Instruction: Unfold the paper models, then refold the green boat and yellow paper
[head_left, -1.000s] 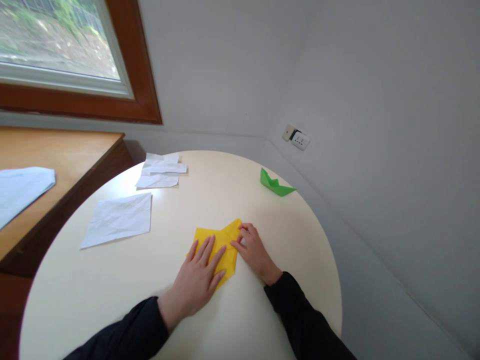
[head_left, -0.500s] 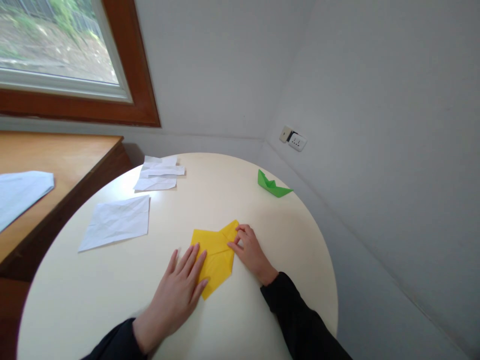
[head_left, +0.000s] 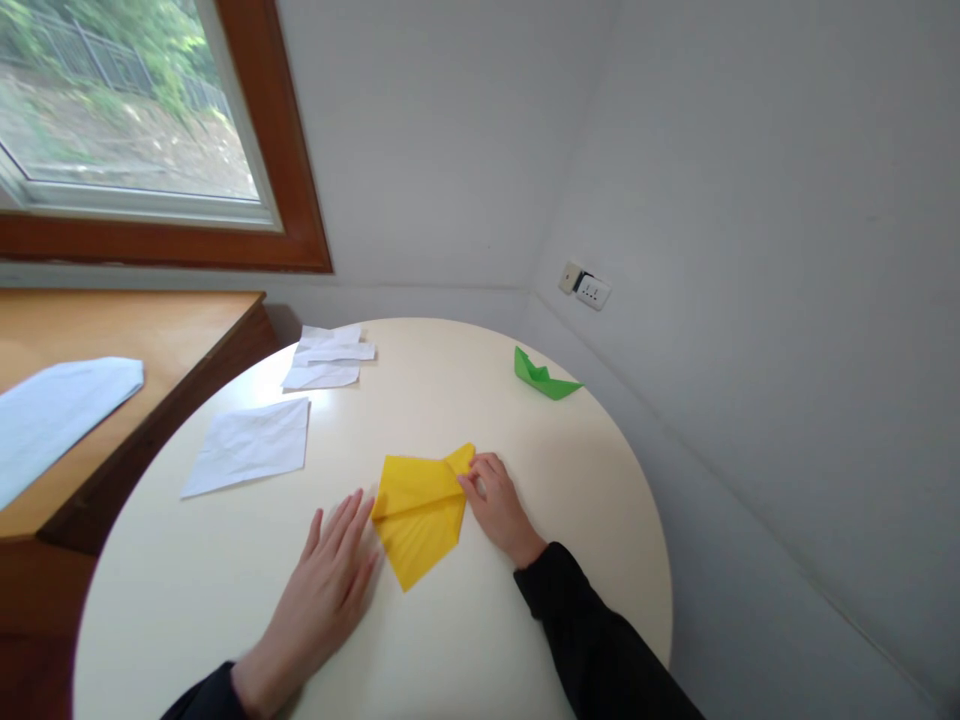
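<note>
A yellow folded sheet of paper (head_left: 420, 505) lies on the round white table in front of me, with a crease running across its middle and a narrow pointed part at its upper right. My right hand (head_left: 495, 507) pinches that narrow end between thumb and fingers. Just off the paper's left edge is my left hand (head_left: 328, 577), its fingers stretched out and holding nothing; its fingertips come close to the left corner, and whether they touch it I cannot tell.
A green paper boat (head_left: 545, 378) stands near the far right edge of the round table (head_left: 517, 660). White paper sheets (head_left: 251, 447) and paper strips (head_left: 330, 357) lie at the far left. A wooden desk (head_left: 187, 325) carries a pale folded cloth or paper (head_left: 71, 415).
My left hand has slid left off the yellow paper, uncovering its left corner. My right hand keeps its pinch on the narrow end. The camera view has shifted slightly.
</note>
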